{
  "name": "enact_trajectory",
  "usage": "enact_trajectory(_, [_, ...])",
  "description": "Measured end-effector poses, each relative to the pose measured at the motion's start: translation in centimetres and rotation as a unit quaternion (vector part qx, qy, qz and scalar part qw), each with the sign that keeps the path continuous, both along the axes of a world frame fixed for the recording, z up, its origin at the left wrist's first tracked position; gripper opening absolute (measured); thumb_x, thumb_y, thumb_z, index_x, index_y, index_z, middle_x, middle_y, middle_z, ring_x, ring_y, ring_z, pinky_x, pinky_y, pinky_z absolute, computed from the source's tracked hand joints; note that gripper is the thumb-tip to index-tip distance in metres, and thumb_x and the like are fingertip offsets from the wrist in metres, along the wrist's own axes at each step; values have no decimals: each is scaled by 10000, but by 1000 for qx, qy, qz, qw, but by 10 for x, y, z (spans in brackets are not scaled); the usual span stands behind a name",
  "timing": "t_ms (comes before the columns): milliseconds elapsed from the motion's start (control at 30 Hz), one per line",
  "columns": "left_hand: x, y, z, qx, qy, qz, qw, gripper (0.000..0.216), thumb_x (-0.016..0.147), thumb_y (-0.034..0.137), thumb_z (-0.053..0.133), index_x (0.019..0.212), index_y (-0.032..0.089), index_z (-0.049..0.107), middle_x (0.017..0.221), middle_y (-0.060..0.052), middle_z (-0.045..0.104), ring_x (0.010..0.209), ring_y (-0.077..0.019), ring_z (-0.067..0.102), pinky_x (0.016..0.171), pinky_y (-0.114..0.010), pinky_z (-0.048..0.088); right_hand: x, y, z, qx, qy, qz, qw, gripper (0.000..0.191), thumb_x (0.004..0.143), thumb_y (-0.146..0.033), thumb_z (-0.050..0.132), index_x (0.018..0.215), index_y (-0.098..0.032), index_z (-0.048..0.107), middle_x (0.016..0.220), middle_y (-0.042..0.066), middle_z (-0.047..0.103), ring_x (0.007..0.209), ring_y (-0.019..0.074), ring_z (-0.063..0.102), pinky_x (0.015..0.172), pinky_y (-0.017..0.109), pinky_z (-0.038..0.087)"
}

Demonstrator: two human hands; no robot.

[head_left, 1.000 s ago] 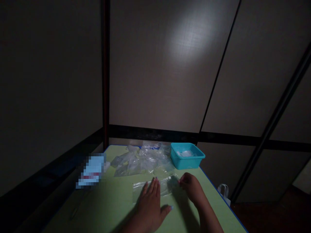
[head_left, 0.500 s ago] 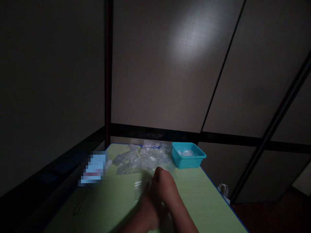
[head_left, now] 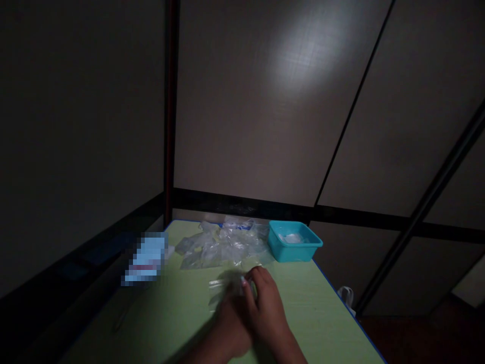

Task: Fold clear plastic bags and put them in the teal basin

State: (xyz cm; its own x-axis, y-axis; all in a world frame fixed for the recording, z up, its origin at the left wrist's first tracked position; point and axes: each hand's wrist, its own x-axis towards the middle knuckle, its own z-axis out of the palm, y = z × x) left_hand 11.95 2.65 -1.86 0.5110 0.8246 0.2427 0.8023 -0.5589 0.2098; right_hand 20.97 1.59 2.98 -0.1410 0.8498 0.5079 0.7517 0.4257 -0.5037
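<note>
Both hands (head_left: 267,301), earlier apart, overlap at the clear bag (head_left: 215,287).

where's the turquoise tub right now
In the head view, the turquoise tub stands at the far right corner of the table, just right of crumpled clear plastic.

Right of my right hand (head_left: 268,298), bare table (head_left: 318,313) leaves room out to the edge. Ahead, a heap of plastic bags (head_left: 227,248) crowds the way, and the blue tub (head_left: 293,251) walls off the far right. My left hand (head_left: 232,314) is hemmed in by my right; beyond the clear bag (head_left: 215,292), leftward, table lies open.
</note>
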Motion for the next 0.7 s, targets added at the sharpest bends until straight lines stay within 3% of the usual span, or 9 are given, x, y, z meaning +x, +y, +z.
enact_trajectory(133, [-4, -8, 2, -49, -24, 10, 998, 531, 841, 508, 295, 1168, 170, 543, 1148, -104, 598, 1134, -277, 467, 1075, -465, 22, 42, 16, -16, -45, 28, -14, 999, 234, 853, -264, 381, 986, -170, 549, 959, 93, 591, 906, 197, 534, 818, 297, 390])
enact_trajectory(267, [-5, -10, 2, -55, -27, 32, 998, 651, 850, 573, 203, 1141, 109, 555, 1170, -159, 573, 1178, -283, 429, 1073, -473, 28, 62, 41, -27, -82, 36, 35, 995, 275, 819, -222, 406, 1014, -132, 578, 1017, 107, 607, 956, 200, 540, 863, 302, 389])
enact_trajectory(467, [-3, -9, 3, -51, -24, 30, 998, 680, 850, 577, 204, 1239, 88, 472, 1286, -164, 475, 1247, -274, 347, 1081, -466, 6, 52, 77, -26, -127, 19, 139, 982, 241, 745, -154, 458, 887, -152, 653, 882, 56, 663, 808, 173, 582, 737, 263, 430])
enact_trajectory(700, [-5, -8, 4, -66, -22, 27, 997, 673, 856, 574, 185, 1237, 105, 482, 1278, -151, 488, 1243, -261, 359, 1088, -459, -9, 45, 89, -46, -106, 35, 75, 991, 180, 748, -169, 462, 812, -133, 627, 756, 46, 644, 689, 148, 564, 627, 226, 412])
